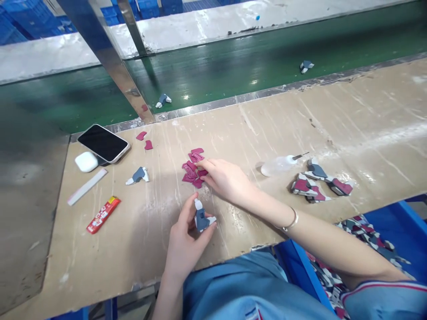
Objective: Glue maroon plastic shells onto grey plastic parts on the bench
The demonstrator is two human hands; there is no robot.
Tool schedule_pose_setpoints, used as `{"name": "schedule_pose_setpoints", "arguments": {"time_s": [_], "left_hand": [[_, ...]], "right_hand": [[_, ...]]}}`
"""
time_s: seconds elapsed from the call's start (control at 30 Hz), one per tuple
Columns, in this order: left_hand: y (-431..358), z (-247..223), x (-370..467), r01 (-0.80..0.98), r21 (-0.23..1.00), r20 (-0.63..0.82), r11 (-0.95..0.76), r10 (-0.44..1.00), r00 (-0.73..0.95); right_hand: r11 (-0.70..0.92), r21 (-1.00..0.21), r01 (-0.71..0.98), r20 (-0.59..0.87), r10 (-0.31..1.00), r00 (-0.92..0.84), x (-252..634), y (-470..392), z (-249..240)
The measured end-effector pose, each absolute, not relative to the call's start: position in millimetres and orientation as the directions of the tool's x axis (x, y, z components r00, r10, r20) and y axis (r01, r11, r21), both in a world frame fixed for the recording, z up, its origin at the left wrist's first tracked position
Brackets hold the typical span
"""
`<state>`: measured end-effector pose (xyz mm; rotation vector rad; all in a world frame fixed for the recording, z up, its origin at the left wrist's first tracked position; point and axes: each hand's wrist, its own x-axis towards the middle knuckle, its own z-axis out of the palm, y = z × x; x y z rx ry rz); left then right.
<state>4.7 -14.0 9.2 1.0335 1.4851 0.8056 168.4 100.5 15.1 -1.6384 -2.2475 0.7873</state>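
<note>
Near the front of the bench, my left hand (187, 238) is closed around a small grey-and-white plastic part (200, 218), its white tip pointing up. My right hand (224, 178) reaches to a little pile of maroon flat pieces (190, 172), thumb and forefinger pinched at the pile's right side. Whether a piece sits between those fingertips is hard to make out. A similar grey-and-white part (138, 175) lies alone to the left. On the right are several more parts (315, 169), some with maroon pieces on them, beside a translucent needle-tip bottle (278, 166) lying on its side.
Left on the bench are a phone (103, 143), a white earphone case (86, 162), a pale strip (87, 186) and a red wrapper (103, 214). A metal post (110, 62) rises by the green conveyor belt (213, 75). Blue bins (410, 226) of parts stand below right.
</note>
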Motion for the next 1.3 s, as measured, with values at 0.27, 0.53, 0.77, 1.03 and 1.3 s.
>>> {"name": "schedule_pose_setpoints", "arguments": {"time_s": [0.27, 0.53, 0.77, 1.03, 1.3], "left_hand": [[-13, 7, 4, 0.211, 0.913, -0.361, 0.348, 0.932, 0.027], [-14, 9, 7, 0.219, 0.921, -0.337, 0.322, 0.941, 0.032], [-15, -8, 12, 0.241, 0.95, -0.217, 0.201, 0.975, 0.042], [-13, -8, 10, 0.264, 0.942, -0.224, 0.208, 0.974, 0.031], [-14, 4, 5, 0.178, 0.947, -0.291, 0.269, 0.95, 0.111]], "right_hand": [[0.175, -0.521, 0.835, -0.199, 0.927, -0.318, 188, 101, 15], [0.259, -0.686, 0.68, -0.044, 0.918, -0.394, 208, 74, 31], [0.684, -0.666, 0.299, 0.556, 0.722, -0.412, 211, 3, 7], [0.651, -0.706, 0.281, 0.567, 0.756, -0.328, 194, -5, -13], [0.607, -0.746, 0.273, 0.54, 0.792, -0.286, 188, -2, -20]]}}
